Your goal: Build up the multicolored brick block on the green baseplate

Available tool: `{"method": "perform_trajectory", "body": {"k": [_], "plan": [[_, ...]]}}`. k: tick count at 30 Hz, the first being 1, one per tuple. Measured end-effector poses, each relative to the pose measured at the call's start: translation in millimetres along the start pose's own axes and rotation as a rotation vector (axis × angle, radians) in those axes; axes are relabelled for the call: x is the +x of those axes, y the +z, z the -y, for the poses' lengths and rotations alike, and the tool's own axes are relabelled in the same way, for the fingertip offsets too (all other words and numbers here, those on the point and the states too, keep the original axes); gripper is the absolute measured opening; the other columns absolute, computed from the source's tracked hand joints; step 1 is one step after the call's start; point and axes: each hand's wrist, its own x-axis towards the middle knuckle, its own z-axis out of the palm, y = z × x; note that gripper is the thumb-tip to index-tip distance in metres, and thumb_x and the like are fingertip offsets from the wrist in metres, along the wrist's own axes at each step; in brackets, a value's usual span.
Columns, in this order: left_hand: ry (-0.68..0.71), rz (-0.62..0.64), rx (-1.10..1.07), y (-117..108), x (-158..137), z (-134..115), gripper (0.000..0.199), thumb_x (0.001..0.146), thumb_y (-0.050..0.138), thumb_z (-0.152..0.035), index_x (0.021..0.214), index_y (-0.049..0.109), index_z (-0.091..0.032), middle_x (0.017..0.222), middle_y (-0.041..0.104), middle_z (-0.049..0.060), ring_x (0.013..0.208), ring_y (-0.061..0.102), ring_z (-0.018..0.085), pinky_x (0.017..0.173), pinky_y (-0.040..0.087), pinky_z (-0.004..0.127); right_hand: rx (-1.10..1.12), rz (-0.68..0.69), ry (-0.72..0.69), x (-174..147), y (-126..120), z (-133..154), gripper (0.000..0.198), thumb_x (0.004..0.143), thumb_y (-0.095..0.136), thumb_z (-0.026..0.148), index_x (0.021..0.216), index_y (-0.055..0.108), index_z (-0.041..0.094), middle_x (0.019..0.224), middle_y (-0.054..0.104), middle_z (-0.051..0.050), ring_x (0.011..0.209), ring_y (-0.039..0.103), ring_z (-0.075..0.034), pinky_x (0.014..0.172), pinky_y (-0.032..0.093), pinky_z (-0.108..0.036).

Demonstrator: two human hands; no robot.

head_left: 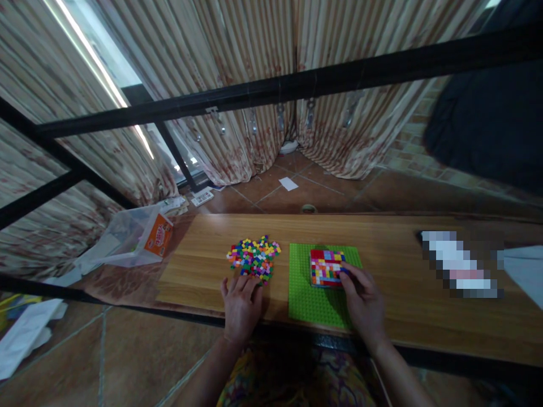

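Observation:
On the wooden table, a loose pile of small multicoloured toy bricks [253, 255] lies left of a green studded baseplate [301, 305]. A low rectangular block of toy bricks [324, 268], in rows of mixed colours, sits on that baseplate. My left hand [241, 302] rests at the near edge of the pile, fingers stretched and apart, the tips touching the bricks. At the block's right edge, the thumb and forefinger of my right hand [365, 297] pinch together. A small dark brick seems to show at these fingertips, mostly covered by them.
A phone-like object [458, 265], blurred out, lies at the table's right, near a white sheet [526, 271]. Left of the table stands a clear plastic bin [127, 240] with an orange label. A black metal bar [254, 93] crosses before the curtains [246, 45].

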Motion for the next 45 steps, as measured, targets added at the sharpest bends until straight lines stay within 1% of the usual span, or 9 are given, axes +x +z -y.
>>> {"method": "perform_trajectory", "body": {"k": [7, 12, 15, 18, 23, 27, 34, 41, 45], "plan": [[0.071, 0.012, 0.008, 5.8, 3.2, 6.6, 0.016, 0.088, 0.053, -0.018, 0.089, 0.068, -0.024, 0.093, 0.07, 0.005, 0.091, 0.06, 0.023, 0.094, 0.035, 0.045, 0.03, 0.0, -0.021, 0.4, 1.3, -2.1, 0.028, 0.084, 0.059, 0.039, 0.104, 0.07, 0.023, 0.103, 0.066, -0.008, 0.095, 0.06, -0.022, 0.085, 0.049, -0.04], [0.115, -0.021, -0.177, 6.1, 11.9, 3.1, 0.012, 0.089, 0.049, -0.021, 0.093, 0.061, -0.021, 0.095, 0.066, 0.007, 0.09, 0.061, 0.022, 0.08, 0.048, 0.035, 0.044, -0.011, -0.039, 1.4, 2.7, -0.9, 0.026, 0.085, 0.059, 0.038, 0.102, 0.07, 0.023, 0.103, 0.067, -0.007, 0.096, 0.061, -0.021, 0.085, 0.049, -0.04], [0.172, 0.008, -0.302, 2.8, 23.5, -16.5, 0.013, 0.09, 0.046, -0.019, 0.098, 0.057, -0.021, 0.092, 0.065, 0.005, 0.087, 0.063, 0.019, 0.075, 0.05, 0.031, 0.05, -0.013, -0.036, 2.1, 3.4, 3.1, 0.024, 0.086, 0.058, 0.036, 0.103, 0.07, 0.023, 0.102, 0.067, -0.007, 0.096, 0.061, -0.021, 0.086, 0.049, -0.039], [0.238, 0.087, -0.373, 2.0, 36.5, -49.3, 0.013, 0.09, 0.046, -0.017, 0.095, 0.057, -0.022, 0.086, 0.065, 0.003, 0.082, 0.063, 0.017, 0.073, 0.051, 0.029, 0.061, -0.013, -0.032, 2.2, 3.7, 5.3, 0.024, 0.086, 0.058, 0.035, 0.104, 0.07, 0.023, 0.102, 0.066, -0.007, 0.096, 0.061, -0.02, 0.086, 0.049, -0.039], [0.442, 0.125, -0.413, 16.2, 54.3, -100.6, 0.016, 0.09, 0.049, -0.018, 0.092, 0.064, -0.024, 0.09, 0.069, 0.002, 0.088, 0.063, 0.017, 0.091, 0.046, 0.035, 0.09, 0.007, -0.046, 2.4, 3.3, 4.3, 0.024, 0.086, 0.058, 0.034, 0.106, 0.069, 0.024, 0.102, 0.066, -0.007, 0.097, 0.06, -0.02, 0.088, 0.049, -0.039], [0.488, 0.181, -0.359, 30.8, 61.6, -119.3, 0.016, 0.09, 0.05, -0.018, 0.094, 0.064, -0.025, 0.094, 0.07, 0.001, 0.091, 0.064, 0.017, 0.103, 0.035, 0.043, 0.114, 0.006, -0.053, 3.3, 3.8, 3.0, 0.024, 0.087, 0.058, 0.033, 0.106, 0.069, 0.025, 0.103, 0.067, -0.007, 0.098, 0.061, -0.02, 0.09, 0.048, -0.04], [0.472, 0.183, -0.298, 39.6, 64.6, -125.0, 0.02, 0.089, 0.051, -0.018, 0.108, 0.057, -0.022, 0.095, 0.071, 0.004, 0.09, 0.064, 0.02, 0.103, 0.032, 0.046, 0.13, 0.012, -0.062, 3.4, 4.2, 3.1, 0.022, 0.088, 0.057, 0.031, 0.105, 0.069, 0.026, 0.104, 0.067, -0.006, 0.099, 0.061, -0.02, 0.09, 0.048, -0.039], [0.467, 0.166, -0.295, 41.3, 62.9, -122.2, 0.02, 0.088, 0.049, -0.016, 0.106, 0.056, -0.022, 0.093, 0.071, 0.004, 0.086, 0.065, 0.02, 0.105, 0.031, 0.046, 0.116, 0.011, -0.051, 3.7, 3.2, 6.0, 0.023, 0.087, 0.058, 0.032, 0.106, 0.069, 0.025, 0.104, 0.067, -0.007, 0.099, 0.061, -0.02, 0.091, 0.047, -0.04], [0.507, 0.206, -0.244, 37.2, 66.3, -125.4, 0.019, 0.088, 0.046, -0.016, 0.104, 0.055, -0.019, 0.09, 0.07, 0.006, 0.084, 0.065, 0.021, 0.105, 0.031, 0.048, 0.131, 0.001, -0.055, 3.4, 3.9, 5.3, 0.023, 0.086, 0.059, 0.032, 0.105, 0.07, 0.025, 0.104, 0.067, -0.007, 0.098, 0.061, -0.021, 0.09, 0.048, -0.04]]}}
